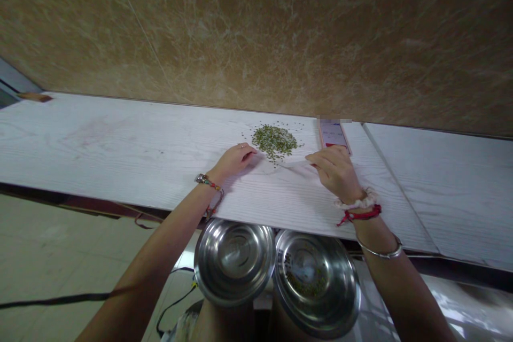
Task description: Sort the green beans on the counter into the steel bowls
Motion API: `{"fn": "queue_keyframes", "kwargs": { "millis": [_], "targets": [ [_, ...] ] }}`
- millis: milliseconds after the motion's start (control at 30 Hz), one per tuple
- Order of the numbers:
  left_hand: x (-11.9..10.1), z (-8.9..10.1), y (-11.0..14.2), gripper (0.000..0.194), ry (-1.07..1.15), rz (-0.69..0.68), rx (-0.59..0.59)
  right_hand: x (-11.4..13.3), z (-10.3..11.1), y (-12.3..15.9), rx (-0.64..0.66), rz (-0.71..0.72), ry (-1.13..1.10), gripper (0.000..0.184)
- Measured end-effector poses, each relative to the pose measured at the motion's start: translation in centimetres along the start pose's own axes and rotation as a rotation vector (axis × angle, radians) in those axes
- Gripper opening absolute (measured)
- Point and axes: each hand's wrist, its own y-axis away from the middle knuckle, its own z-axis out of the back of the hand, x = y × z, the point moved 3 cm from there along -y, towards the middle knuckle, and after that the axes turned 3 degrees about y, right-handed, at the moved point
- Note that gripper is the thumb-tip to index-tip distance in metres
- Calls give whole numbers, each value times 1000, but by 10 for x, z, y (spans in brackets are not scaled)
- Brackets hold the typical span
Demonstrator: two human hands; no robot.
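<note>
Head: green grains (275,141) btwn L grip (235,160) (curled, hold unclear) & R grip (335,171) pinching strip (294,164).

Seed pile (276,140) lies on tabletop (120,144); wall (260,37) behind pile. Left hand (236,159): just left of pile. Right hand (334,171): right of pile; thin strip (295,164) runs from it toward pile's front edge. Phone (332,131): right of pile, beyond right hand. Left bowl (210,278) and right bowl (342,278): side by side before pile, loose seeds (308,285) in the latter. Block (35,97): far left of pile.
</note>
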Motion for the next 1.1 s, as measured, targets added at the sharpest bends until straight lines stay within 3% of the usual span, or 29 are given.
{"fn": "queue_keyframes", "kwargs": {
  "millis": [1100],
  "targets": [
    [-1, 1, 0, 19, 20, 20, 8, 2, 10, -2, -14, -18, -107, 26]
  ]
}}
